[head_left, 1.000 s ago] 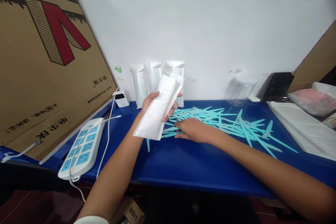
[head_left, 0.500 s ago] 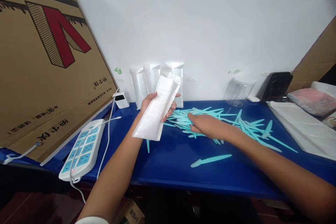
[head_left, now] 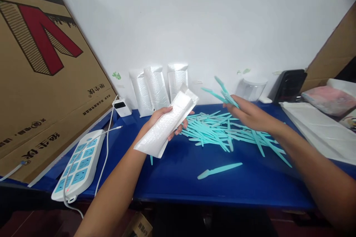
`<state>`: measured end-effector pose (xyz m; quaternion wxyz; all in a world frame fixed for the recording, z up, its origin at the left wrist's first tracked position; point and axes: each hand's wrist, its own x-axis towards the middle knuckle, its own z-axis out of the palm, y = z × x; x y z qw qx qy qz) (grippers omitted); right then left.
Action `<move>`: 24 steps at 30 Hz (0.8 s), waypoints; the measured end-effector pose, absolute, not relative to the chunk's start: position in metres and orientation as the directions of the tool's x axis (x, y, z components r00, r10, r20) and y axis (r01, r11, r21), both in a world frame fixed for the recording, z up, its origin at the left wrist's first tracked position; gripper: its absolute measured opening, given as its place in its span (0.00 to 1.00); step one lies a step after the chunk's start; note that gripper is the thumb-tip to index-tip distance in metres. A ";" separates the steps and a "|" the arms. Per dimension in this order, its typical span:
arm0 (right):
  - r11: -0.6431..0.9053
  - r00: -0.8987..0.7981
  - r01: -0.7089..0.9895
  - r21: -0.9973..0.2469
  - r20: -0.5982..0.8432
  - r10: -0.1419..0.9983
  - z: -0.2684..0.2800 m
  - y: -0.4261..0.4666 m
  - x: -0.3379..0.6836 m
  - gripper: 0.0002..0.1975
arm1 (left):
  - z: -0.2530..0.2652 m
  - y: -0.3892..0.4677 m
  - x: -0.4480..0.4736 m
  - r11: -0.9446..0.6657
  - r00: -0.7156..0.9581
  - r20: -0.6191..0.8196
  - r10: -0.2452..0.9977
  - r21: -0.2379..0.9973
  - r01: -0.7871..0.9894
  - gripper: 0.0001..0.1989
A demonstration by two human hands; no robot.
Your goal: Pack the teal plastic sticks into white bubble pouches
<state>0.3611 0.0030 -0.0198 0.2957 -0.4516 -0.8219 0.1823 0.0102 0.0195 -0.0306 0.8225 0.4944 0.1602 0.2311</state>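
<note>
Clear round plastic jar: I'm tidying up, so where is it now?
In the head view, the jar stands right of centre by the white wall, partly hidden behind the person's right hand.

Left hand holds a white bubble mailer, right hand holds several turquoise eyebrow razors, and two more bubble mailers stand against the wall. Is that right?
Not quite: three more bubble mailers, not two, stand against the wall, as the head view shows. The left hand does hold a white bubble mailer, and the right hand several turquoise eyebrow razors.
</note>
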 end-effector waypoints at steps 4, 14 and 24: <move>0.571 -0.478 0.681 -0.458 0.314 0.821 -0.020 0.000 0.358 0.18 | -0.031 0.018 0.014 0.464 0.888 -0.080 0.453 0.872 -0.159 0.43; 0.616 -0.573 0.758 -0.213 0.235 0.786 -0.039 0.013 0.358 0.13 | -0.043 0.011 0.022 0.621 0.955 -0.211 0.210 0.783 0.036 0.45; 0.648 -0.625 0.710 -0.275 0.176 0.760 -0.027 0.005 0.359 0.25 | -0.047 0.005 0.035 0.605 0.966 -0.246 0.073 0.781 0.153 0.45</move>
